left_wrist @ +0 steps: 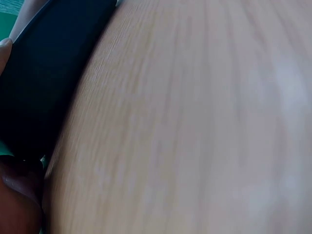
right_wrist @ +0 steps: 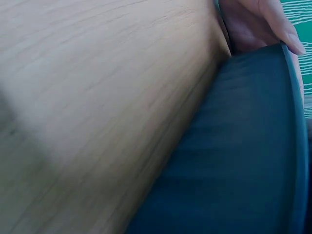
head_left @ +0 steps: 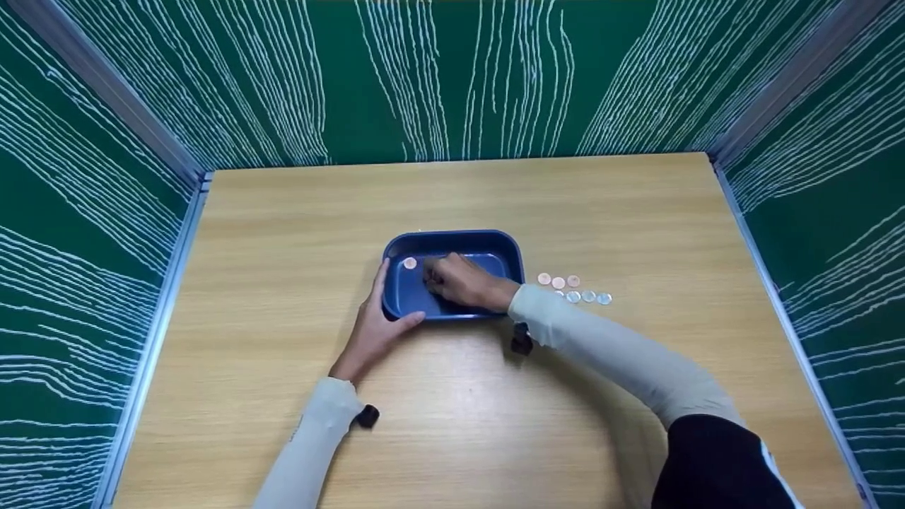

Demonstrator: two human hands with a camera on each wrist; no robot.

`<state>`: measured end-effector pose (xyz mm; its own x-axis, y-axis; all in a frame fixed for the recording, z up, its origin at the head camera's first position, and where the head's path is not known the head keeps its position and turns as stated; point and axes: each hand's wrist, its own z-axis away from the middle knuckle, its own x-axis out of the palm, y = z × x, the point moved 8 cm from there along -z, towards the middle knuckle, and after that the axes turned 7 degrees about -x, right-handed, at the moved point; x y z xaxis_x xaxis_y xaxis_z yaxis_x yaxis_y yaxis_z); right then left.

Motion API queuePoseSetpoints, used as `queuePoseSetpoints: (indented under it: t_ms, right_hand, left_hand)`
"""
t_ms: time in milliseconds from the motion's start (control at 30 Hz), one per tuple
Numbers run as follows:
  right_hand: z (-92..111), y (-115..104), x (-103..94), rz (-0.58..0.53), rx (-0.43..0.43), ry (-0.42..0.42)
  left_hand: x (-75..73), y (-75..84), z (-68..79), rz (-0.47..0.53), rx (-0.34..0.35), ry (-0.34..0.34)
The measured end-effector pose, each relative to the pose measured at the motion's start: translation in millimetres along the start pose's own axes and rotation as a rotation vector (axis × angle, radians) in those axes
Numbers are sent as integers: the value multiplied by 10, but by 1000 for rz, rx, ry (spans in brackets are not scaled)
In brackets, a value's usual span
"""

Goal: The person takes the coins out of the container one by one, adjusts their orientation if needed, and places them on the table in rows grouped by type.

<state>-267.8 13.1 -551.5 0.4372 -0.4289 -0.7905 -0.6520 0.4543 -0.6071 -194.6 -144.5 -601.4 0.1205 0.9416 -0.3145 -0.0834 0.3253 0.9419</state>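
Observation:
A blue rectangular tray (head_left: pixel 452 233) stands on the table. My left hand (head_left: pixel 375 322) grips its near left corner, thumb on the near rim and fingers along the left side; the thumb also shows in the right wrist view, against the tray's wall (right_wrist: pixel 234 146). Inside the tray, my right hand (head_left: pixel 459 279) is low over the floor with its fingers curled. Whatever may be between those fingertips is hidden. One copper-coloured coin (head_left: pixel 410 263) lies in the tray, left of the right hand.
Right of the tray, three copper-coloured coins (head_left: pixel 558 283) lie above a row of several silver-coloured coins (head_left: pixel 589 296), partly covered by the right forearm. Green panels (head_left: pixel 452 85) with white lines enclose the wooden table (head_left: pixel 283 247) at the back and sides.

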Motion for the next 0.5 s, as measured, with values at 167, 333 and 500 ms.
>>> queuePoseSetpoints:
  t_ms: [167, 333, 500]
  right_hand:
    - [127, 19, -133, -10, 2, 27]
    - [268, 55, -294, -7, 14, 64]
    - [421, 81, -465, -20, 14, 113]
  left_hand:
    - [19, 7, 1, 24, 1, -10]
    - [25, 11, 5, 26, -4, -14]
    - [2, -3, 12, 12, -15, 3]
